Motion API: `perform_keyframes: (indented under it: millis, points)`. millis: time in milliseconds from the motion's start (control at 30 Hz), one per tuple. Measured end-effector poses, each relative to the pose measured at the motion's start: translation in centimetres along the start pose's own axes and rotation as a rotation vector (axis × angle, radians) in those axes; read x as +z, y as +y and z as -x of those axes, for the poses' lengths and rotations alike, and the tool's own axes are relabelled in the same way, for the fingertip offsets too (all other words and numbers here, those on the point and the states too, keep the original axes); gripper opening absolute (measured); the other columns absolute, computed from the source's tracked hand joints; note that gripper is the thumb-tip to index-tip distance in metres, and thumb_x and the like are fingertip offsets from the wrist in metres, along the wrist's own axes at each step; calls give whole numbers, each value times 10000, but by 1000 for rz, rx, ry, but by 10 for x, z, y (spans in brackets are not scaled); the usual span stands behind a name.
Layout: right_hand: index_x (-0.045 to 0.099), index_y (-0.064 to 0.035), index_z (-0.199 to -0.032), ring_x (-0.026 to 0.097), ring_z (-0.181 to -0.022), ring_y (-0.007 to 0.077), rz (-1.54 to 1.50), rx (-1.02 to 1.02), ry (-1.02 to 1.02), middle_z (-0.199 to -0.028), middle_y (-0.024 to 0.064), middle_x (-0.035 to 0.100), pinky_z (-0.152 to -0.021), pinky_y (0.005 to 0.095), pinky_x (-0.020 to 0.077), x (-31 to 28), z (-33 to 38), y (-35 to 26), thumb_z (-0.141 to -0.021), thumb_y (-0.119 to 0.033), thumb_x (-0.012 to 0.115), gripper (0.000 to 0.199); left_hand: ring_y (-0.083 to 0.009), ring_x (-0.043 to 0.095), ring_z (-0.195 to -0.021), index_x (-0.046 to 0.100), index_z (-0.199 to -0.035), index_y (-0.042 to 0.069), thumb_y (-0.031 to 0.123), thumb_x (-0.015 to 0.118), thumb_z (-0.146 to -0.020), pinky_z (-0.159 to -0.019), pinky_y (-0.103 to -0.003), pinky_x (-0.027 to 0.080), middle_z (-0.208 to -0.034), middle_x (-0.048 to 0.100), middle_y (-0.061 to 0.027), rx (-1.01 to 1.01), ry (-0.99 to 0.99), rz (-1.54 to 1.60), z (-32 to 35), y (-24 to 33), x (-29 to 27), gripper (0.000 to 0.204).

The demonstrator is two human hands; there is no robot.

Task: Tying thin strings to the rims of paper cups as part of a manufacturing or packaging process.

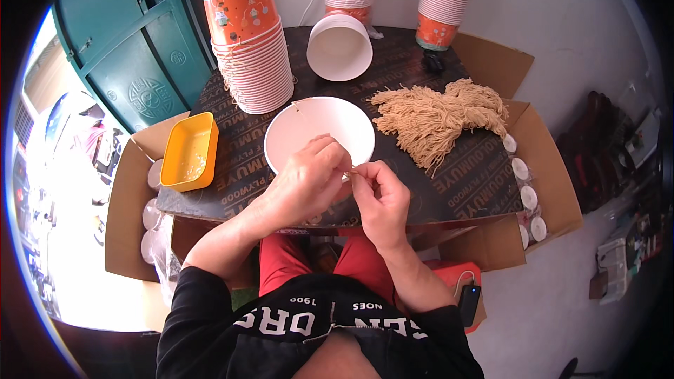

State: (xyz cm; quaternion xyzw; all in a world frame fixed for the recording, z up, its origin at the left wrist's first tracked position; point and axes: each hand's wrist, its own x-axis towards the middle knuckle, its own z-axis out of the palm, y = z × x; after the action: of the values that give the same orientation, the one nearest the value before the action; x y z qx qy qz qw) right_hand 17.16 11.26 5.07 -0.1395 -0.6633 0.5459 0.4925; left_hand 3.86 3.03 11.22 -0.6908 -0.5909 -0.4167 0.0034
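Note:
A white paper bucket (283,135) lies on the table in front of me with its open mouth facing up. A thin tan cord (296,107) shows at its far rim. At its near rim my left hand (314,172) is closed, fingertips pinched together. Against it, my right hand (383,200) pinches with thumb and forefinger. A small bit of tan cord shows between the two hands; most of it is hidden by the fingers. To the right, a thick bundle of tan cords (442,119) is spread on the table.
Stacked orange-patterned paper buckets (256,74) stand at the far left, with more stacks behind. Another white bucket (340,48) lies on its side. A yellow plastic box (189,151) holds small bits. Cardboard boxes (130,189) with white rolled items flank the dark table (239,193).

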Motion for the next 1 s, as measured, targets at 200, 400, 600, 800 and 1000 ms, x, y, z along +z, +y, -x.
perform_keyframes:
  millis: [200,400,600,800,1000]
  points:
    - [628,13,-966,481,-618,27,-263,197,-11,-759,-19,572,-540,179,371,3,3,4,-971,-28,590,56,-328,639,-844,574,-901,0,-86,607,-770,-816,-404,515,-840,621,-139,28,9,-33,2,2,-1,160]
    - [613,10,-958,473,-608,43,-461,300,-14,-772,4,590,-544,211,391,3,3,2,-981,-29,564,67,-333,630,-845,581,-887,-5,-70,611,-769,-763,-390,514,-865,619,-144,-48,-7,-57,2,4,-1,137]
    - [613,10,-959,474,-608,44,-473,320,-11,-770,12,593,-542,210,388,2,1,1,-981,-24,560,66,-299,644,-878,611,-920,-17,-41,640,-769,-784,-364,519,-936,630,-141,-83,-13,-17,2,6,-3,156]
    - [625,9,-929,480,-598,39,-417,281,5,-749,3,587,-531,202,381,4,1,3,-968,-16,584,61,-280,658,-890,640,-915,-29,-19,668,-792,-780,-348,526,-950,648,-138,-102,-63,9,0,6,-5,127]
    - [645,4,-922,444,-641,-25,-298,217,23,-742,-78,564,-541,161,352,4,2,6,-956,-43,634,59,-269,663,-874,638,-910,-35,-13,676,-819,-770,-338,523,-942,652,-134,-120,-100,88,0,3,-7,101]
